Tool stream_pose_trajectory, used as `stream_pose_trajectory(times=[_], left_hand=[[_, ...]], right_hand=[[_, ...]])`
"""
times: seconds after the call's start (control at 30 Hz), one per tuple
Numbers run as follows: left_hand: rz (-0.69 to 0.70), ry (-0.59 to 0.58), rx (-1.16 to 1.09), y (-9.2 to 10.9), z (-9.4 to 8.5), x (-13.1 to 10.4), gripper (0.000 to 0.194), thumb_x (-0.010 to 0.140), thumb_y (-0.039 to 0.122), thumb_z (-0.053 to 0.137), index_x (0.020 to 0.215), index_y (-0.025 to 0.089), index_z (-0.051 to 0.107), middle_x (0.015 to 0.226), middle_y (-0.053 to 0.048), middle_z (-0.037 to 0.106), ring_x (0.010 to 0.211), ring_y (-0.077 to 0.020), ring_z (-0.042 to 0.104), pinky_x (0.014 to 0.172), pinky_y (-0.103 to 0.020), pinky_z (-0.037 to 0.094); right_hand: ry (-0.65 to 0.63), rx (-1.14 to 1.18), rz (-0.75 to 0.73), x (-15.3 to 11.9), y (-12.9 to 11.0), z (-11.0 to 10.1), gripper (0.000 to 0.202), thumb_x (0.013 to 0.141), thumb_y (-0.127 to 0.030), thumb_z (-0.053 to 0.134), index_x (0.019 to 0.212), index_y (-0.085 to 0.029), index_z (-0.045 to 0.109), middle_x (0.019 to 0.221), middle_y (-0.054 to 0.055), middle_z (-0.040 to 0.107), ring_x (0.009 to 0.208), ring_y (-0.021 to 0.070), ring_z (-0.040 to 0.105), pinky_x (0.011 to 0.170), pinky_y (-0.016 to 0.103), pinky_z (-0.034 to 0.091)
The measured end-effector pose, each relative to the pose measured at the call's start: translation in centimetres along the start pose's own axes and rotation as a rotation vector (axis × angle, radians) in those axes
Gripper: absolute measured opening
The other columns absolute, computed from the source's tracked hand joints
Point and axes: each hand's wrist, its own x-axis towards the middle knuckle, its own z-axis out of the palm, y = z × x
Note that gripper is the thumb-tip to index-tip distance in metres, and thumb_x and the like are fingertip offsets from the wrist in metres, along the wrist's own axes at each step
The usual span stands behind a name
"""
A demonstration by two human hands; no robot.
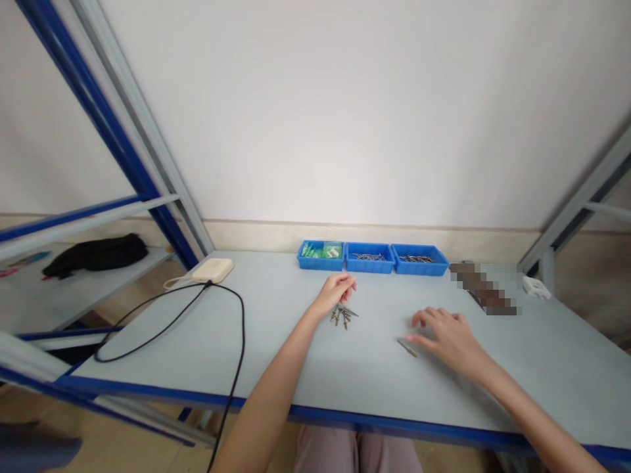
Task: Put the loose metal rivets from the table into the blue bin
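Small pile of metal screws (344, 315): lies loose on the table (305, 355), just below the left hand (336, 289) and touching or nearly touching its fingertips. Count too small to tell.

Single screw (407, 347): lies apart from the pile, flat on the table, point toward the near edge, at the thumb side of the right hand (446, 335).

Left hand: fingers curled loosely together over the top of the pile; whether a screw is pinched between them cannot be told.

Right hand: palm down, fingers spread and apart, clamped on nothing; thumb tip just beside the single screw.

Handling note, as a judgement: the pieces are thin and lie flat, so a fingertip pinch at mid-shank, one at a time, should lift them more cleanly than a sweep; keeping the pile compact should stop pieces rolling toward the table edge.

Three blue bins in a row at the back of the table:
- left bin (321, 255), green and white packets;
- middle bin (369, 257), metal fasteners;
- right bin (419, 259), metal fasteners.

Beige flat device (213, 270): back left of the table, black cable (236, 341) looping off the front edge.

Black cloth (96, 254): on a side shelf, well apart.

Small white part (536, 287): far right.
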Motion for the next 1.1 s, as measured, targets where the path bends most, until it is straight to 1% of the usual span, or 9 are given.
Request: stream_pose_trajectory(times=[0.1,0.23,0.37,0.5,0.63,0.77,0.93,1.03,1.1], left_hand=[[0.002,-0.007,0.010,-0.1,0.1,-0.1,0.045,0.075,0.057,0.053,0.065,0.013,0.054,0.046,0.004,0.044,0.037,-0.0043,0.038,0.039,-0.016,0.028],[-0.007,-0.025,0.027,-0.5,0.2,-0.2,0.045,0.076,0.057,0.052,0.065,0.014,0.053,0.045,0.005,0.043,0.035,-0.0040,0.036,0.038,-0.017,0.026],[-0.002,-0.059,0.067,-0.7,0.4,-0.4,0.043,0.077,0.056,0.050,0.067,0.014,0.054,0.045,0.005,0.043,0.036,-0.0041,0.036,0.039,-0.017,0.026],[-0.007,-0.092,0.146,-1.0,0.9,-0.6,0.046,0.078,0.057,0.047,0.066,0.013,0.054,0.045,0.005,0.043,0.037,-0.0045,0.036,0.041,-0.017,0.026],[-0.021,-0.098,0.153,-1.3,1.2,-0.6,0.047,0.078,0.058,0.047,0.066,0.013,0.055,0.044,0.005,0.043,0.037,-0.0048,0.036,0.041,-0.017,0.028],[-0.014,-0.109,0.136,-1.5,1.1,-0.4,0.044,0.078,0.056,0.050,0.067,0.013,0.056,0.044,0.005,0.043,0.037,-0.0044,0.035,0.040,-0.017,0.028],[-0.028,-0.151,0.123,-1.4,1.4,-0.4,0.041,0.076,0.052,0.054,0.067,0.013,0.058,0.045,0.005,0.043,0.037,-0.0044,0.036,0.040,-0.017,0.027],[-0.047,-0.113,0.122,-1.2,1.5,-0.5,0.040,0.076,0.052,0.054,0.069,0.013,0.057,0.046,0.005,0.044,0.037,-0.0041,0.035,0.040,-0.017,0.027],[-0.043,-0.083,0.127,-1.2,1.6,-0.5,0.039,0.077,0.051,0.053,0.070,0.013,0.057,0.046,0.005,0.045,0.037,-0.0040,0.035,0.039,-0.016,0.027]], right_hand=[[-0.011,0.005,-0.005,-2.5,-1.9,1.3,0.031,0.081,-0.054,0.053,0.086,-0.025,0.060,0.090,0.003,0.064,0.085,0.0224,0.057,0.073,0.035,0.033],[0.016,0.054,0.038,-2.2,-2.4,2.0,0.021,0.085,-0.043,0.053,0.079,-0.024,0.061,0.088,0.003,0.064,0.087,0.0230,0.057,0.076,0.036,0.033],[0.063,0.218,0.070,1.1,-2.4,2.0,0.025,0.086,-0.042,0.050,0.077,-0.021,0.062,0.084,0.004,0.066,0.080,0.0215,0.060,0.074,0.033,0.035],[0.035,0.416,0.146,6.2,-2.6,1.7,0.028,0.082,-0.043,0.052,0.072,-0.019,0.062,0.062,0.002,0.065,0.060,0.0178,0.058,0.060,0.027,0.035],[-0.020,0.536,0.083,9.4,-3.5,1.8,0.028,0.080,-0.042,0.053,0.070,-0.018,0.063,0.051,0.000,0.059,0.050,0.0147,0.053,0.056,0.025,0.034],[0.027,0.480,-0.010,9.2,-4.1,2.4,0.030,0.080,-0.044,0.053,0.072,-0.019,0.065,0.060,0.002,0.064,0.056,0.0152,0.055,0.058,0.025,0.034],[0.059,0.455,-0.054,8.4,-3.9,2.4,0.032,0.084,-0.045,0.048,0.074,-0.020,0.065,0.069,0.003,0.067,0.060,0.0168,0.057,0.063,0.027,0.037],[0.069,0.535,-0.032,8.5,-3.6,2.2,0.032,0.083,-0.047,0.049,0.082,-0.019,0.064,0.078,0.005,0.070,0.061,0.0169,0.057,0.065,0.029,0.039],[0.032,0.599,0.007,8.6,-3.4,2.2,0.033,0.083,-0.047,0.048,0.081,-0.019,0.064,0.076,0.004,0.070,0.057,0.0157,0.056,0.062,0.028,0.039]])
